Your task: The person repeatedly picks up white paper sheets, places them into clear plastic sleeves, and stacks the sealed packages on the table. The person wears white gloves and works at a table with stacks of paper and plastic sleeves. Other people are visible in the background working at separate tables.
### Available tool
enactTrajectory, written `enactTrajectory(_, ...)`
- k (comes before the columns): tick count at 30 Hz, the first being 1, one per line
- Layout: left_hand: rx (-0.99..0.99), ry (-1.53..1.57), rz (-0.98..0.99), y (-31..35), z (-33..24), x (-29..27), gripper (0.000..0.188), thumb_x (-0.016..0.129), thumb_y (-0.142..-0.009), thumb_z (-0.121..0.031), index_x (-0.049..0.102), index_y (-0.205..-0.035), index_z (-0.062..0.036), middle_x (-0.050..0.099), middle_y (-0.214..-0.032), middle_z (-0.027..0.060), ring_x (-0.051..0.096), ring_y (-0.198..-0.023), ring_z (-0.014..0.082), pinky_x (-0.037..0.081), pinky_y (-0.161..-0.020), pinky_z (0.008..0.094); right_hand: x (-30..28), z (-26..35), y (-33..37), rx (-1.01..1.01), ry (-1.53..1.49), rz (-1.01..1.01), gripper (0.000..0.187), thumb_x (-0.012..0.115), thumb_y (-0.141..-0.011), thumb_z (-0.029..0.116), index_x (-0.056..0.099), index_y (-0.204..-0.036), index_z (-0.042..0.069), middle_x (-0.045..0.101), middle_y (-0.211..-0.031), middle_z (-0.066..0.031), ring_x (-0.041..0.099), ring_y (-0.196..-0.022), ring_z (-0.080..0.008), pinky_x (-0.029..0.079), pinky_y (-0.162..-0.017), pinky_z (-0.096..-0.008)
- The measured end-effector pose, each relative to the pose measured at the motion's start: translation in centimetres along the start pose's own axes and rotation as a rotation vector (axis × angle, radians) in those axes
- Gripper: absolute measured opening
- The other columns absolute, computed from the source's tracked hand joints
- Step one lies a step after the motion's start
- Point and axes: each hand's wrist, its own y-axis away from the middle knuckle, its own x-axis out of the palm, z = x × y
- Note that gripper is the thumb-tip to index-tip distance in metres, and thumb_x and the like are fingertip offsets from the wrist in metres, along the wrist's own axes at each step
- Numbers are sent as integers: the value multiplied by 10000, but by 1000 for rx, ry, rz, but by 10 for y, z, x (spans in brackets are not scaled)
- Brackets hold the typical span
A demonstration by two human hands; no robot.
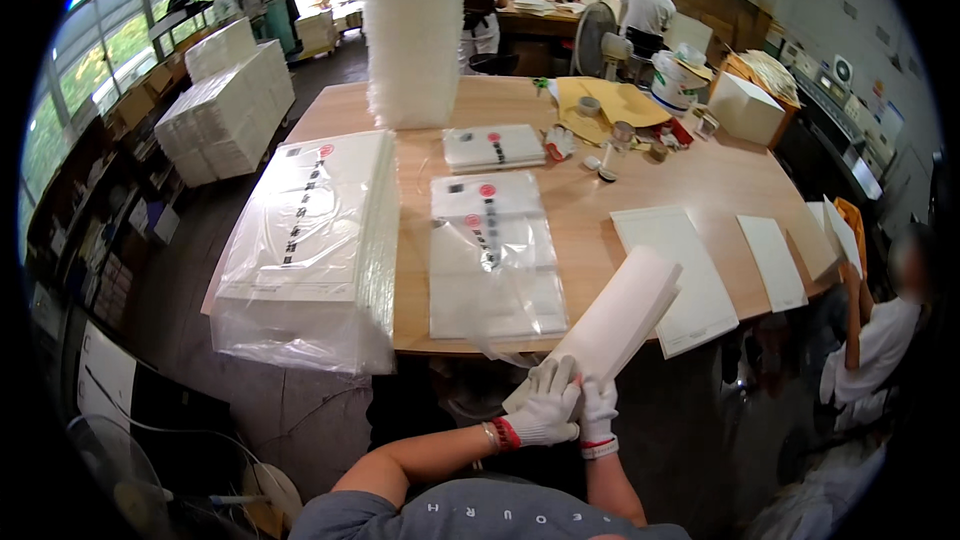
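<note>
My left hand (546, 404), in a white knit glove with a red cuff, is closed on the near end of a folded sheaf of white paper (618, 312). Beside it my right hand (599, 408), gloved the same way, grips the sheaf's lower edge. The fingertips under the paper are hidden. The sheaf slants up to the right over the table's front edge. Its far end overlaps a stack of white sheets (690, 290) on the table. Left of the sheaf lies a flat pack in clear plastic (497, 285), with red and black print and a loose plastic flap.
A tall white stack (410, 35) stands at the back of the wooden table (415, 240). A large plastic-wrapped pile (305, 230) fills the left. Smaller packs (492, 148), tape rolls (588, 106) and a narrow paper stack (771, 258) lie around. A co-worker (875, 340) sits at right holding paper.
</note>
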Motion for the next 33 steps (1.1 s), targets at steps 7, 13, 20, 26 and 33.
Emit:
enactTrajectory(7,-219,-314,-857,-9,76,-117,824,659,-669,-167,280,-1389,-38,314,-1346,329,431,-1153,468,418,-918,449,-19,92,9,-541,803,298,273,575,-758,39,568,-1030,30,614,-947,-157,621,-746,-253,506,-645,-319)
enactTrajectory(13,-343,569,-381,-53,146,-61,549,621,-692,-183,474,-1195,-18,588,-911,188,582,-846,304,453,-787,421,-2,81,0,-600,1346,511,282,563,-739,119,593,-1019,129,623,-975,-107,617,-675,-307,505,-571,-396)
enactTrajectory(20,86,225,-293,-40,68,-14,508,606,-679,-147,519,-1171,-55,597,-871,160,591,-789,343,476,-703,448,19,16,-48,-18,1155,647,491,646,-782,254,447,-1169,26,539,-1120,-133,551,-1029,-243,445,-860,-342)
enactTrajectory(26,159,-262,-444,-11,163,20,454,569,-791,-194,477,-1225,-99,591,-901,133,586,-807,294,489,-684,394,62,-26,-83,-407,1162,28,570,561,-838,363,337,-1277,77,555,-1093,-233,587,-904,-389,475,-736,-436)
enactTrajectory(33,-556,502,-687,21,243,4,239,492,-822,-37,527,-1058,-50,553,-919,97,556,-817,230,458,-780,327,69,-8,-117,98,1550,348,705,451,-856,221,54,-1414,56,622,-928,-198,624,-732,-353,451,-566,-494)
